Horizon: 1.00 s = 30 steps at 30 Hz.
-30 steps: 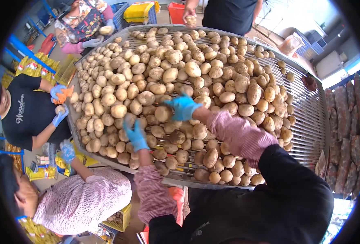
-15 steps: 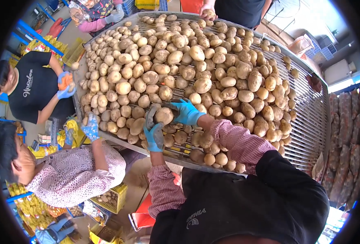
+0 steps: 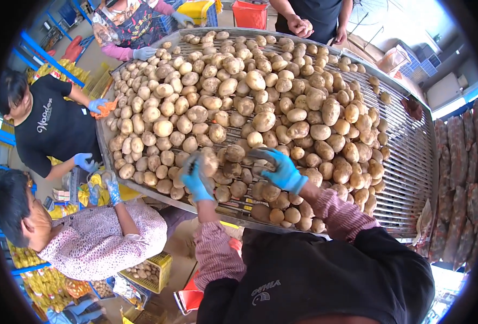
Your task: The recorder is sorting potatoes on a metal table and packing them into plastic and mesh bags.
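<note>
Many brown potatoes (image 3: 197, 114) cover a slatted metal table (image 3: 409, 178) in front of me. My left hand (image 3: 196, 181), in a blue glove with grey fingers, is at the near part of the heap, smeared by motion. Between its fingers and thumb sits a blurred potato (image 3: 209, 161). Farther right, my right hand (image 3: 282, 170) wears the same kind of glove. Its fingers are stretched apart just over the potatoes, holding nothing I can see.
Co-workers stand round the left and far edges; one gloved hand (image 3: 102, 107) holds an orange cloth. A yellow crate (image 3: 160, 270) with potatoes is at lower left. A red bin (image 3: 249, 15) stands beyond the far edge. Filled mesh sacks (image 3: 458, 189) are stacked at right.
My hands have parted from around one potato: the left moved slightly left with a potato, the right moved right and opened. The far co-worker's hand has drawn back from the heap.
</note>
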Each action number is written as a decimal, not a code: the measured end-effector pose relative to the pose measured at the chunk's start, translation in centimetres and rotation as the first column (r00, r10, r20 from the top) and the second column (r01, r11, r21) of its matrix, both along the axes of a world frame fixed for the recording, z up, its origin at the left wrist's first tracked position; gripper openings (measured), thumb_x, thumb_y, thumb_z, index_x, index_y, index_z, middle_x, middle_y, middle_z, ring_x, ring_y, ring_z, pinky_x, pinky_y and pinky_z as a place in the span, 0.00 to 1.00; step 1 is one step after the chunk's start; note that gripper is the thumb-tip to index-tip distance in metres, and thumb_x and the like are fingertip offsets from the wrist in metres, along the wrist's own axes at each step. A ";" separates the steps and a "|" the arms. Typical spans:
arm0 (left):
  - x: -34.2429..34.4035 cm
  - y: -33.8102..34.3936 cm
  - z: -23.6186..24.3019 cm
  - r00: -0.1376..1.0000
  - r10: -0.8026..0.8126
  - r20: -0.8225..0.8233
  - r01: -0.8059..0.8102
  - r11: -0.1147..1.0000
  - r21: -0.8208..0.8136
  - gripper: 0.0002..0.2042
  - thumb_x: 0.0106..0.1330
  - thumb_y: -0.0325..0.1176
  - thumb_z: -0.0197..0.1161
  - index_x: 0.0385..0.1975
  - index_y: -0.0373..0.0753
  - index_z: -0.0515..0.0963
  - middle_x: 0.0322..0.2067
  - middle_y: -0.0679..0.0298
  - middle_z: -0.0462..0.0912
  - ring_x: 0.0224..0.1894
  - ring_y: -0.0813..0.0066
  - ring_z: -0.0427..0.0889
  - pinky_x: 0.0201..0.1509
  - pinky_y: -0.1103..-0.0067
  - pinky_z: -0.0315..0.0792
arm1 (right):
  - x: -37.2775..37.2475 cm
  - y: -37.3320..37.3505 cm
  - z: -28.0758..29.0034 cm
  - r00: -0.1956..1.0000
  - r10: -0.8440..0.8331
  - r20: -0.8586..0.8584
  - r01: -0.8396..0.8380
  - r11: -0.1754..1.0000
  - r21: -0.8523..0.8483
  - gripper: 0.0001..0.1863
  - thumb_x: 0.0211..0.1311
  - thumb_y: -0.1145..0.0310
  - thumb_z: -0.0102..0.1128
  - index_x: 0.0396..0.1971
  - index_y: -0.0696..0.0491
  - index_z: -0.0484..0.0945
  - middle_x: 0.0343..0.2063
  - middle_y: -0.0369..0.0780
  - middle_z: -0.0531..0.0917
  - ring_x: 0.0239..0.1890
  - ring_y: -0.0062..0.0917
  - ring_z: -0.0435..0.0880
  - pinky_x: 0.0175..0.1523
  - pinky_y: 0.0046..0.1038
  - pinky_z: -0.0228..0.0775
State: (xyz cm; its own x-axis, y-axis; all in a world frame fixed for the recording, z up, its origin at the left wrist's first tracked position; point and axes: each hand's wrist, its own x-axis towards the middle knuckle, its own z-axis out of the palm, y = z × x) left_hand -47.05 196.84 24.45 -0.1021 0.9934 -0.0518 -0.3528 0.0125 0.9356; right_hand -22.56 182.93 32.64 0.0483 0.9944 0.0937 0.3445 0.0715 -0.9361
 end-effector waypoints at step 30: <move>7.6 2.5 2.6 0.905 -0.240 0.352 0.233 0.970 0.063 0.18 0.72 0.34 0.63 0.57 0.32 0.77 0.52 0.59 0.82 0.52 0.66 0.83 0.60 0.70 0.79 | 2.2 -11.4 -0.6 0.626 -0.317 0.713 0.243 0.947 0.208 0.20 0.54 0.62 0.71 0.49 0.41 0.85 0.53 0.32 0.85 0.65 0.36 0.75 0.74 0.51 0.56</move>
State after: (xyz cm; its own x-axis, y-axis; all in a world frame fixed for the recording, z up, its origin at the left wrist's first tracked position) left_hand -39.47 199.39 27.00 0.1577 0.9872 -0.0216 -0.6499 0.1202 0.7504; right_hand -20.41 171.54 32.05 0.2025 0.9309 0.3039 0.9266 -0.0817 -0.3670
